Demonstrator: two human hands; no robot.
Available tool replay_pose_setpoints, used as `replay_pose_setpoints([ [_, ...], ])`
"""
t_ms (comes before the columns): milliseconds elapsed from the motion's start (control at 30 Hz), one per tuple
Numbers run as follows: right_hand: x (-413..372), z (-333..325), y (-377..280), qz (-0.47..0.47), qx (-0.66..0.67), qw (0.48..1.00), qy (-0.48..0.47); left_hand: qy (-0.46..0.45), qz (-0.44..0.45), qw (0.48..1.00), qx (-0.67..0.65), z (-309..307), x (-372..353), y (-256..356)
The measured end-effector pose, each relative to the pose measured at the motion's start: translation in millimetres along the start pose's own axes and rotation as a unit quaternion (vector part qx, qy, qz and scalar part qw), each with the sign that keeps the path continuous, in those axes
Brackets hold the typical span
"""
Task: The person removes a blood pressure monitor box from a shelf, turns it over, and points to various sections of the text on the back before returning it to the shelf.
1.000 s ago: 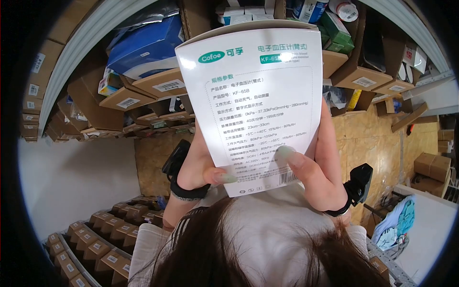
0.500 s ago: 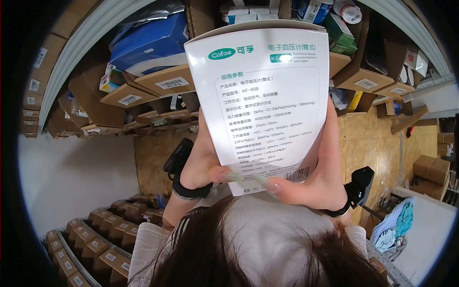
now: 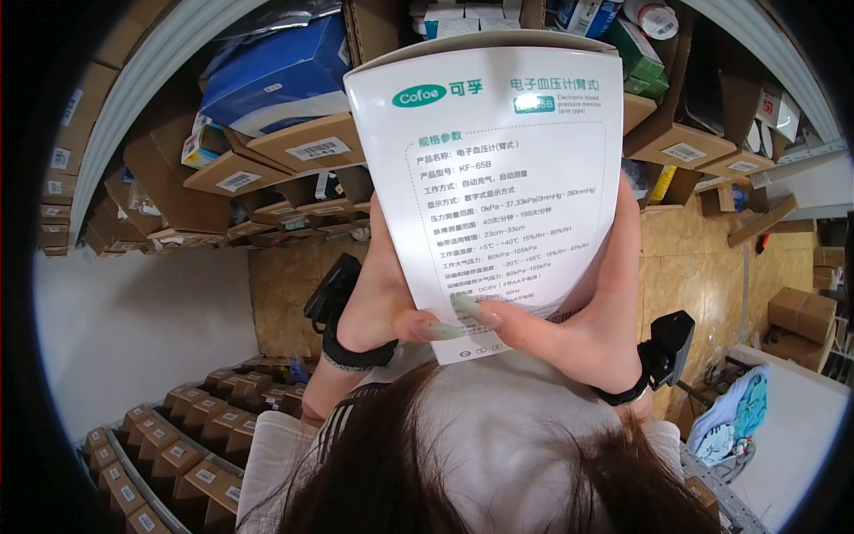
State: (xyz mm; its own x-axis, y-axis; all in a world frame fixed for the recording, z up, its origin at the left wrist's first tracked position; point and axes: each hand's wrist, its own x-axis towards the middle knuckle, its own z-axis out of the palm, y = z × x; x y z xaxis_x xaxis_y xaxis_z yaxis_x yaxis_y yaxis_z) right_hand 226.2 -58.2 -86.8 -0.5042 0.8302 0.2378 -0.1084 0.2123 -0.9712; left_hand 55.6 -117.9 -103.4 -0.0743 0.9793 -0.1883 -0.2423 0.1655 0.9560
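Observation:
A white blood pressure monitor box (image 3: 507, 196) with green Cofoe lettering and a printed specification panel is held up close in the middle of the head view. My left hand (image 3: 382, 307) grips its left edge, the thumb lying across the lower front. On the opposite edge is my right hand (image 3: 578, 334), its thumb resting on the printed text near the bottom. Both hands are closed around the box; most of the fingers are hidden behind it. Each wrist wears a black strap with a dark device.
Shelves of cardboard bins run behind the box, one holding a blue box (image 3: 280, 84). Rows of smaller labelled bins (image 3: 169, 454) stand at lower left. On the right are a white table (image 3: 805, 427) with clothing (image 3: 734, 414) and a cardboard carton (image 3: 796, 322) on the floor.
My right thumb has shifted up and left over the printed text. The box has moved slightly to the right, still held by both hands.

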Motion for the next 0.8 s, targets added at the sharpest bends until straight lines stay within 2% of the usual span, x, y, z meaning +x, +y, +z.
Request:
replay_pose_setpoints([
  [233,0.6,1.4,0.7,-0.008,0.034,0.999,0.001,0.009,-0.011,1.000,-0.010,2.8,-1.0,1.0],
  [433,-0.2,-2.5,0.9,-0.009,-0.006,1.000,-0.012,0.013,-0.007,1.000,-0.011,3.6,-0.8,1.7],
  [800,-1.1,-3.7,2.1,-0.012,0.001,1.000,-0.015,0.005,-0.005,1.000,0.027,0.6,-1.1,0.7],
])
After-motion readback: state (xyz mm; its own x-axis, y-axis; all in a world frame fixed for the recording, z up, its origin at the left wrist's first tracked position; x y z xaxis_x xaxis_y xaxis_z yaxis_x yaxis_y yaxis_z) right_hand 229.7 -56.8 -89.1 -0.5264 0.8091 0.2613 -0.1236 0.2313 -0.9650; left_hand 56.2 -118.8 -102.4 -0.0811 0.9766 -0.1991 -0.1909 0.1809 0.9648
